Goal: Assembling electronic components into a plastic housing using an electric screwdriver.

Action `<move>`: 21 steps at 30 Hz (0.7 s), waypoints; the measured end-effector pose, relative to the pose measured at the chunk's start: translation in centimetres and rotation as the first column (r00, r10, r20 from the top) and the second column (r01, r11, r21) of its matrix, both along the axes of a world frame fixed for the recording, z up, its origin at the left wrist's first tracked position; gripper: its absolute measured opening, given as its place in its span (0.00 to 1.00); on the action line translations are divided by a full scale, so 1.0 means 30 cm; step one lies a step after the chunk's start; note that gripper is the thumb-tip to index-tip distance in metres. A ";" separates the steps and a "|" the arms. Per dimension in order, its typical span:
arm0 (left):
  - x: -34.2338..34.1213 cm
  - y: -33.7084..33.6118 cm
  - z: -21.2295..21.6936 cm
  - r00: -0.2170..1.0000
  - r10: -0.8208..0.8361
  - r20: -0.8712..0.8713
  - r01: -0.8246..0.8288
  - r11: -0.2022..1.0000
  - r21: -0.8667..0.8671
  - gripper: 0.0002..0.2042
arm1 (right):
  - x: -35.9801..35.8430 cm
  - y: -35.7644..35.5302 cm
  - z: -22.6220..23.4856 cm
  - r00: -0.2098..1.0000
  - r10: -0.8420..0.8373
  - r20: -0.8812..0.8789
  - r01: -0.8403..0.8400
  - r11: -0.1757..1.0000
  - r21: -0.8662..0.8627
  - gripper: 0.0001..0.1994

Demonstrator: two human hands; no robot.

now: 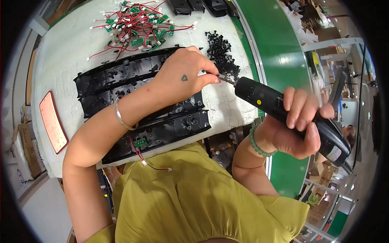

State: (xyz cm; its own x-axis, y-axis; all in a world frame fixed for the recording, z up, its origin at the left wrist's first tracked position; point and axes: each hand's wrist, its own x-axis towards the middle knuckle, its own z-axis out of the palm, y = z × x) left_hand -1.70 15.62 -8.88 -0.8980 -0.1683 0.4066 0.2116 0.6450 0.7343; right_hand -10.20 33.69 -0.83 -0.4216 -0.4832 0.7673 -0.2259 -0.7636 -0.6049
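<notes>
The right hand (298, 125) is closed around a black electric screwdriver (283, 109), holding it level with its bit (227, 80) pointing left. The left hand (184, 77) pinches at the bit's tip with thumb and forefinger, other fingers curled; what it grips is too small to see, though it appears to be a screw. Just behind the fingertips lies a pile of black screws (222, 56) on the white desk (65, 60).

Under the left forearm sit long black plastic housings (121, 77) stacked side by side, and the nearest one carries a small green board (140, 142) with red wires trailing off the desk edge. A heap of similar boards with red wires (135, 22) lies at the far side.

The step in hand looks like loading a screw onto the bit. The next move would call for keeping the screw seated and straight while bringing the driver down to a housing hole near the board.
</notes>
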 end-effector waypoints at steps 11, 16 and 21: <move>0.059 0.004 0.014 0.976 -0.026 -0.216 0.020 0.999 -0.033 0.05 | 0.043 0.015 0.038 0.996 0.007 0.089 -0.005 1.000 -0.025 0.14; 0.100 0.007 0.030 0.988 0.000 -0.153 -0.018 0.993 -0.117 0.05 | 0.070 -0.001 0.042 0.995 -0.008 0.102 0.010 1.000 -0.023 0.14; 0.123 0.015 0.040 0.992 -0.008 -0.125 -0.011 0.988 -0.152 0.04 | 0.095 -0.006 0.039 0.998 0.000 0.068 0.004 0.999 -0.047 0.15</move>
State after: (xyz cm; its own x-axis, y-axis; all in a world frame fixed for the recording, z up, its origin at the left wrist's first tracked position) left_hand 2.00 16.07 -7.68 -0.8384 -0.0968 0.5364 0.2946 0.7476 0.5953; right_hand -7.37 33.50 0.34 -0.4745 -0.4460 0.7589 -0.1869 -0.7914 -0.5820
